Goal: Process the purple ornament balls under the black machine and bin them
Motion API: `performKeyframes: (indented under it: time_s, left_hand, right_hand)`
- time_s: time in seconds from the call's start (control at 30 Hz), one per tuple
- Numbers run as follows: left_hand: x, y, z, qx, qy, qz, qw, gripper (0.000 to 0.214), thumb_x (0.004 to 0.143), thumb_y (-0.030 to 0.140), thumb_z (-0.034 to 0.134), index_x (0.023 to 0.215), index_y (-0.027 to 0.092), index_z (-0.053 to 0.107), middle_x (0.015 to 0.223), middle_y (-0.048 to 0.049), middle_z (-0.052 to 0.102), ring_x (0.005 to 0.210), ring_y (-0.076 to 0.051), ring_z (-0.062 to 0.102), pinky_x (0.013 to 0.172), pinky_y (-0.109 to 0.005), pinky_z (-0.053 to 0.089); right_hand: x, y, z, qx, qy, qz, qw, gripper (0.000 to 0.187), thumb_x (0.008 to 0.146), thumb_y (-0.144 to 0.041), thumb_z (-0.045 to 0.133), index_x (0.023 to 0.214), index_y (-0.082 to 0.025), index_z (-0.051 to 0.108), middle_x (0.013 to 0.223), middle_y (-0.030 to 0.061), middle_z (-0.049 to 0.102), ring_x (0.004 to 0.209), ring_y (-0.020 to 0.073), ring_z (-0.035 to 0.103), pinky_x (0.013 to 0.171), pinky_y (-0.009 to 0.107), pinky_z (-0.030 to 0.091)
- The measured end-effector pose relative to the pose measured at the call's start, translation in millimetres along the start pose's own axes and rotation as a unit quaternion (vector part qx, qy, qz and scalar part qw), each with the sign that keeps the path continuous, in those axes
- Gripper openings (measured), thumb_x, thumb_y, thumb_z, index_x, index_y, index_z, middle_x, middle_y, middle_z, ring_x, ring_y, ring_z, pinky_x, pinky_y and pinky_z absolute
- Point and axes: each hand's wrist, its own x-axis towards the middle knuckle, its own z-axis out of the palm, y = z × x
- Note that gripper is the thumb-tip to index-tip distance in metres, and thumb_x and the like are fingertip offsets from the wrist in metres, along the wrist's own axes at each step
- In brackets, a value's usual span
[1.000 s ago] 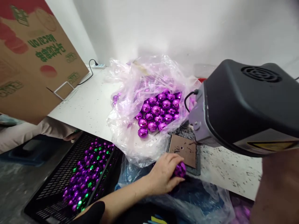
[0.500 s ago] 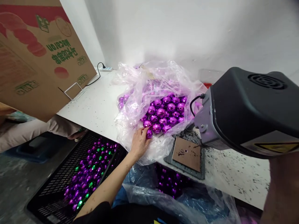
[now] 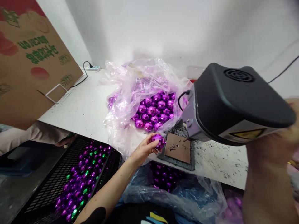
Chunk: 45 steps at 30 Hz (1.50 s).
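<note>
Left hand (image 3: pixel 144 150) forward, forearm (image 3: pixel 116 185) slanting up from lower left, I hold 1 purple ball (image 3: pixel 159 141) between thumb and fingers, just left of the brown plate (image 3: pixel 178 149) and near the bag (image 3: pixel 118 127). Right arm (image 3: pixel 266 186) raised steeply, I have my right hand (image 3: pixel 286 136) partly hidden behind the black machine (image 3: pixel 233 102), so I cannot tell its grip.

Your left forearm (image 3: pixel 109 183) slants up and inward from the bottom edge, bare, the wrist nearly straight; your left hand (image 3: pixel 144 147) is ahead of it — fingers curled in a grip. Your right forearm (image 3: pixel 266 183) stands close to vertical, the right hand (image 3: pixel 283 137) raised — partly hidden, its fingers unclear.
</note>
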Motion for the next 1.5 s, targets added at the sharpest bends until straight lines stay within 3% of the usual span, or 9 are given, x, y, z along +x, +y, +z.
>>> performKeyframes:
  time_s: [0.13, 0.33, 0.47, 0.63, 0.83, 1.0, 1.2, 1.37, 1.5]
  left_hand:
    - [19, -12, 22.9, 0.19, 0.017, 0.078, 0.979, 0.053, 0.084, 0.045, 0.081, 0.127, 0.022, 0.059, 0.112, -0.0049, 0.07, 0.102, -0.023, 0.067, 0.088, -0.035, 0.053]
    - [44, -19, 51.0, 0.426, -0.01, 0.163, 0.89, 0.049, 0.086, 0.028, 0.08, 0.13, 0.022, 0.059, 0.127, -0.0091, 0.07, 0.117, -0.03, 0.067, 0.103, -0.047, 0.052]
    - [51, -27, 61.2, 0.524, -0.026, 0.211, 0.825, 0.054, 0.086, 0.025, 0.082, 0.134, 0.023, 0.057, 0.131, -0.0091, 0.068, 0.122, -0.029, 0.064, 0.105, -0.045, 0.052]
    - [54, -43, 67.8, 0.579, 0.035, 0.246, 0.777, 0.05, 0.084, 0.027, 0.083, 0.129, 0.023, 0.061, 0.132, -0.0098, 0.067, 0.125, -0.032, 0.061, 0.106, -0.049, 0.049]
    - [59, -56, 64.2, 0.56, 0.006, 0.273, 0.782, 0.046, 0.09, 0.024, 0.075, 0.131, 0.021, 0.054, 0.135, -0.0106, 0.067, 0.132, -0.031, 0.058, 0.124, -0.059, 0.03]
    - [59, -55, 63.3, 0.551, -0.001, 0.262, 0.792, 0.045, 0.09, 0.026, 0.073, 0.131, 0.022, 0.053, 0.134, -0.0102, 0.067, 0.132, -0.031, 0.057, 0.127, -0.061, 0.025]
    - [59, -55, 64.8, 0.54, -0.006, 0.27, 0.797, 0.049, 0.09, 0.027, 0.074, 0.133, 0.023, 0.052, 0.134, -0.0093, 0.066, 0.132, -0.03, 0.056, 0.13, -0.06, 0.02]
    - [60, -58, 65.3, 0.532, 0.003, 0.271, 0.802, 0.046, 0.089, 0.027, 0.076, 0.128, 0.024, 0.052, 0.124, -0.007, 0.067, 0.125, -0.028, 0.06, 0.13, -0.06, 0.021]
    - [60, -59, 65.5, 0.528, 0.009, 0.271, 0.805, 0.046, 0.088, 0.028, 0.076, 0.127, 0.024, 0.052, 0.123, -0.0068, 0.066, 0.126, -0.028, 0.06, 0.13, -0.062, 0.021]
  right_hand:
    - [1, -6, 0, 0.007, -0.017, 0.013, 1.0, 0.037, 0.088, -0.044, 0.058, 0.076, -0.009, 0.057, 0.067, 0.0006, 0.049, 0.062, 0.0017, 0.042, 0.057, 0.018, 0.028]
    - [0, -22, -1, 0.008, -0.026, 0.03, 0.999, 0.038, 0.086, -0.045, 0.06, 0.071, -0.011, 0.052, 0.061, -0.0018, 0.038, 0.058, 0.0013, 0.034, 0.053, 0.017, 0.023]
    - [-2, -25, -1, 0.018, -0.035, 0.05, 0.998, 0.037, 0.088, -0.045, 0.059, 0.074, -0.011, 0.053, 0.063, -0.0022, 0.041, 0.06, 0.0017, 0.036, 0.057, 0.016, 0.028]
    - [-4, -30, -1, 0.039, -0.035, 0.058, 0.997, 0.039, 0.09, -0.046, 0.059, 0.073, -0.012, 0.053, 0.066, -0.0009, 0.041, 0.066, 0.0033, 0.038, 0.059, 0.015, 0.029]
    - [-4, -31, -3, 0.055, -0.047, 0.063, 0.995, 0.041, 0.091, -0.046, 0.062, 0.073, -0.011, 0.054, 0.068, -0.0001, 0.043, 0.067, 0.0028, 0.038, 0.06, 0.014, 0.028]
    - [-11, -31, -8, 0.045, -0.037, 0.05, 0.997, 0.037, 0.095, -0.043, 0.062, 0.079, -0.011, 0.056, 0.068, -0.0008, 0.045, 0.067, 0.0022, 0.041, 0.061, 0.014, 0.03]
    - [-32, -48, -20, -0.039, 0.012, -0.027, 0.999, 0.042, 0.099, -0.048, 0.056, 0.078, -0.012, 0.056, 0.067, -0.0008, 0.049, 0.054, 0.0008, 0.026, 0.052, 0.02, 0.017]
    - [-27, -46, -19, -0.04, -0.006, 0.004, 0.999, 0.041, 0.093, -0.05, 0.059, 0.076, -0.013, 0.057, 0.058, -0.0019, 0.041, 0.051, 0.003, 0.033, 0.051, 0.019, 0.022]
    - [-14, -33, -13, -0.018, -0.034, 0.059, 0.998, 0.04, 0.092, -0.05, 0.058, 0.077, -0.012, 0.057, 0.064, -0.0008, 0.047, 0.056, 0.0033, 0.039, 0.054, 0.018, 0.028]
